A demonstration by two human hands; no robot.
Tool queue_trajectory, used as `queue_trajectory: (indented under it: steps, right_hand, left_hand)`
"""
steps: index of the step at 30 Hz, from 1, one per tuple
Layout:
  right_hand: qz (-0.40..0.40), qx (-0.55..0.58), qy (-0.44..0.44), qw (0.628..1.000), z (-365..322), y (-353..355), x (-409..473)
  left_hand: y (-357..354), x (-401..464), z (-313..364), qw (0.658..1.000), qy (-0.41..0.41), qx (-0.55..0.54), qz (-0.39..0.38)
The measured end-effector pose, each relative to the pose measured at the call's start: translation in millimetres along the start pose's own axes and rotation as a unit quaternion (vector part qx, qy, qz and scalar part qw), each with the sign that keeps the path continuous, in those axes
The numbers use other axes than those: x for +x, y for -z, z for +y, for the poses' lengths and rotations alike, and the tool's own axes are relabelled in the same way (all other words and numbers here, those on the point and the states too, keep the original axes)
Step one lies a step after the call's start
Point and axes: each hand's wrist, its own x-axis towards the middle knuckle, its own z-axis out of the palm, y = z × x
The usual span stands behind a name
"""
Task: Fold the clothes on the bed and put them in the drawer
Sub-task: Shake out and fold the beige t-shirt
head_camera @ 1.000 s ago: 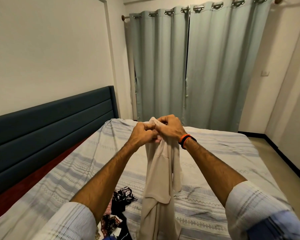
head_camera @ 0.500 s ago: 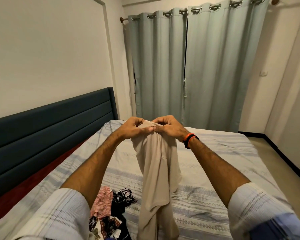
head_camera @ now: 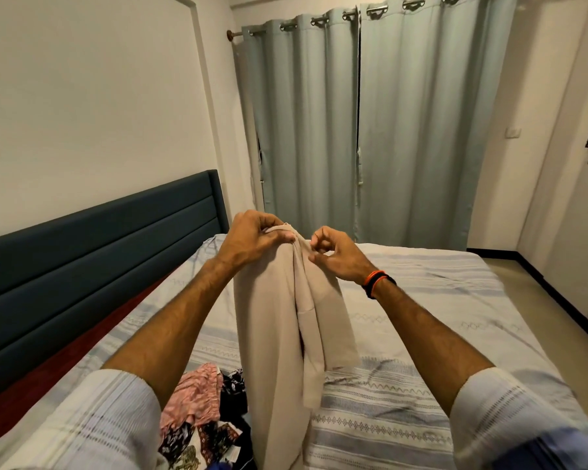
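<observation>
Your left hand (head_camera: pixel 252 237) grips the garment (head_camera: pixel 286 334) at centre frame; your right hand (head_camera: pixel 336 254), just beside, pinches its edge. It hangs lengthwise straight down from both.

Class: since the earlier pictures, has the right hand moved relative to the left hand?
Yes. The right hand has drawn rightward, away from the left hand, along the beige garment's top edge.
</observation>
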Motion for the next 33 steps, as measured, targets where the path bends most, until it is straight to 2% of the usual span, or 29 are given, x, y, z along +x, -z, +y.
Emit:
queue_trajectory:
  steps: [3, 7, 11, 17, 19, 24, 33]
  right_hand:
    - [0.038, -0.038, 0.032, 0.998, 6, -12, -5]
    - [0.044, -0.027, 0.034, 0.998, 10, -25, -11]
    - [-0.001, -0.019, 0.0, 1.0, 14, -34, -11]
    - [-0.12, -0.054, -0.044, 0.99, 15, -52, -15]
    - [-0.13, -0.04, -0.055, 0.989, 17, -59, -17]
    - [-0.137, 0.13, -0.073, 0.979, 11, -60, -24]
    - [-0.192, 0.087, -0.077, 0.974, -3, -64, -26]
  left_hand:
    - [3, 3, 4, 1.0, -0.011, 0.017, -0.015]
    - [6, 2, 4, 0.999, -0.015, 0.019, -0.03]
    - [12, -1, 2, 0.999, 0.0, 0.017, -0.027]
    - [21, -5, 0, 1.0, 0.019, -0.019, 0.008]
    - [24, -7, 0, 0.999, 0.031, -0.024, 0.019]
    - [28, -12, -5, 0.997, 0.07, -0.016, 0.029]
    - [27, -21, -4, 0.995, 0.095, -0.026, 0.03]
